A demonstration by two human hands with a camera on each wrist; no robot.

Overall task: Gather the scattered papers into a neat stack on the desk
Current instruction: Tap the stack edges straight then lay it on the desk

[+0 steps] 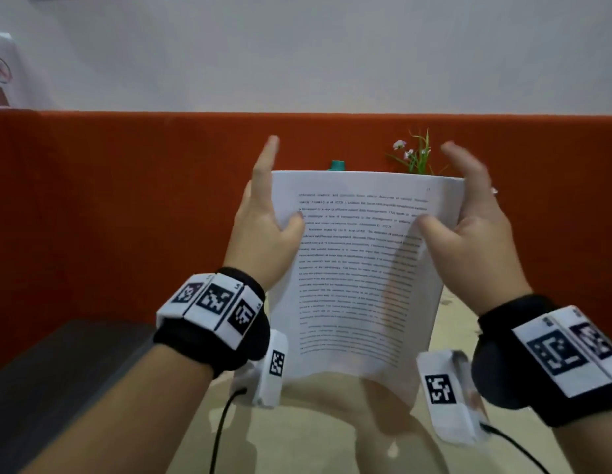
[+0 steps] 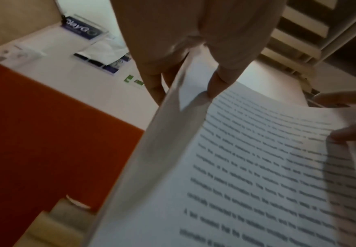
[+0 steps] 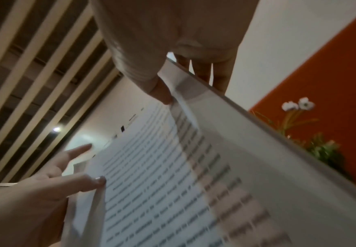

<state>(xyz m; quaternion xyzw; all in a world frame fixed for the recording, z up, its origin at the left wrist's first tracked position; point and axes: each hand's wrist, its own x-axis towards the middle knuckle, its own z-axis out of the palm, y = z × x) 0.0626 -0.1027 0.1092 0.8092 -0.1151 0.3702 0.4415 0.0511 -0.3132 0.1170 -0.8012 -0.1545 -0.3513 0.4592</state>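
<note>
Upright between both hands, the white stack of printed paper sheets (image 1: 359, 275) stands at the centre of the head view, its lower edge just above or on the beige bench (image 1: 332, 439); contact cannot be told. The left hand (image 1: 263, 227) at 9 o'clock pinches its side edge in a thumb-and-fingers grip, while the right hand (image 1: 469, 230) at 3 o'clock does likewise. Behind, at 12 o'clock, a small white-flowered green plant (image 1: 416, 157) stands before the orange fabric partition (image 1: 126, 200).

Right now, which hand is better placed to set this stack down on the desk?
Neither clearly: left hand and right hand each pinch a side edge of the paper stack, held upright above the desk. Lower together.
</note>
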